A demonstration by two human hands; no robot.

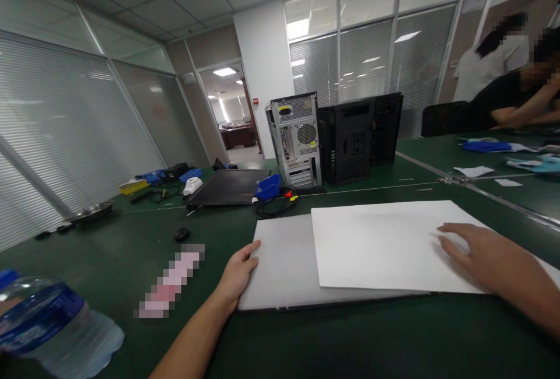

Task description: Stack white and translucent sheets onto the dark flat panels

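A flat pale-grey panel with a thin dark front edge lies on the green table in front of me. A thin white sheet overlaps it, shifted to the right, so the panel's left part shows. At the panel's left edge, my left hand is closed on the rim, with fingertips on the top face. My right hand is over the right part of the sheet, thumb and forefinger apart and slightly blurred; whether it touches the sheet is unclear.
Beyond the panel stand an open computer case and black case parts. A black flat screen, a blue plug with cable and a small black disc lie leftward. A water bottle is near left. People are at right.
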